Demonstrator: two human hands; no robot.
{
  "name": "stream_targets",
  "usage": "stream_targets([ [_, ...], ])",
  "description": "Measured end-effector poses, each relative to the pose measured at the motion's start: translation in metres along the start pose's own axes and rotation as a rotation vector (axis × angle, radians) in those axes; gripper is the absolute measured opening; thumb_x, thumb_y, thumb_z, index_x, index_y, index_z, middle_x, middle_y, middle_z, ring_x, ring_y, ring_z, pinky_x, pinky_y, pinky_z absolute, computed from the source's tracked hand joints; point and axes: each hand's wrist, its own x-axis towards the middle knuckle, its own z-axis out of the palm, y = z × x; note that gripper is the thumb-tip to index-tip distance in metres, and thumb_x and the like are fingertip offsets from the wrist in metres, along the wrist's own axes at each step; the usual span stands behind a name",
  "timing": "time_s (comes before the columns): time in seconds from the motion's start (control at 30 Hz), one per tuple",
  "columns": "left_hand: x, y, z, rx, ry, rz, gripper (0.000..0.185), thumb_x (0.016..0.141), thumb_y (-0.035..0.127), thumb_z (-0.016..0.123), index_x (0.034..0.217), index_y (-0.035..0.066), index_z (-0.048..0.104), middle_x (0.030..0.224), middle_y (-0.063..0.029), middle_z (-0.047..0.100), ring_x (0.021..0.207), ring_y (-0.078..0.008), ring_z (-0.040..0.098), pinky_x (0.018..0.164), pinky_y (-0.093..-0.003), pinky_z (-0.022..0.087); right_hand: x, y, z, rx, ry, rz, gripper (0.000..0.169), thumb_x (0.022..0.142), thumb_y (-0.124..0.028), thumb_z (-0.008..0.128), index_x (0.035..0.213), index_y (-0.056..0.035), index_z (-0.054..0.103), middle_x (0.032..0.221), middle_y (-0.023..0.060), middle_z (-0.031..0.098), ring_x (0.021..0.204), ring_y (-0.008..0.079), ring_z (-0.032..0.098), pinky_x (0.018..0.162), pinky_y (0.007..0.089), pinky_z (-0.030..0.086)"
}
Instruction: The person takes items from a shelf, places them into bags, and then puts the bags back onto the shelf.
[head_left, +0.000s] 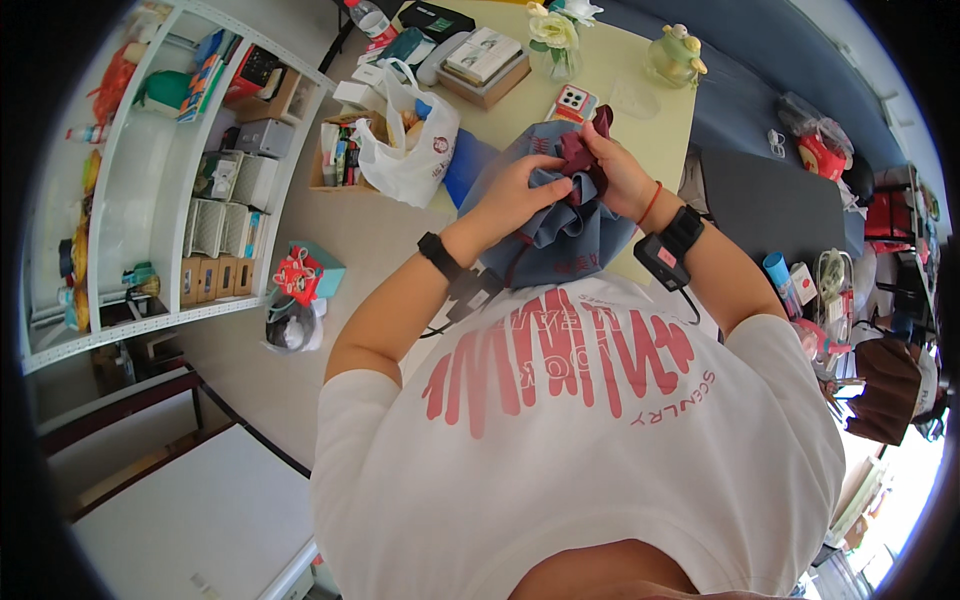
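A bunched blue-grey cloth with dark red trim and red lettering lies at the table's near edge, against the person's white shirt. My left hand grips its gathered upper folds, thumb and fingers pinching the fabric. Opposite it, my right hand holds a dark red part of the cloth between thumb and fingers. Just beyond the cloth lies a phone in a red and white case. Folds hide some of the fingertips.
Left on the table stand a white plastic bag, a box of pens and a box with books. A flower vase and a green bird-shaped ornament stand at the back. A black chair or bench surface is on the right.
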Motion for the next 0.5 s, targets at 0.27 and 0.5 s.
stream_targets([
  [0.27,0.018,-0.005,-0.003,-0.386,-0.156,-0.283,0.017,0.088,0.019,0.059,0.094,0.004,0.064,0.085,-0.0025,0.064,0.079,-0.0085,0.059,0.069,-0.0217,0.047,0.011,-0.030,-0.029,-0.479,-0.508,-0.086,0.030,0.095,-0.034,0.054,0.094,-0.0042,0.059,0.086,0.0013,0.057,0.086,0.0117,0.052,0.079,0.0254,0.039],
  [0.5,0.016,-0.009,-0.005,-0.425,-0.085,-0.318,0.017,0.091,0.020,0.057,0.095,0.005,0.063,0.084,-0.0014,0.062,0.075,-0.0081,0.058,0.064,-0.0212,0.047,-0.002,-0.056,-0.007,-0.559,-0.543,0.122,0.018,0.091,-0.023,0.060,0.093,-0.0055,0.059,0.086,0.0015,0.058,0.087,0.0113,0.054,0.076,0.0243,0.042],
])
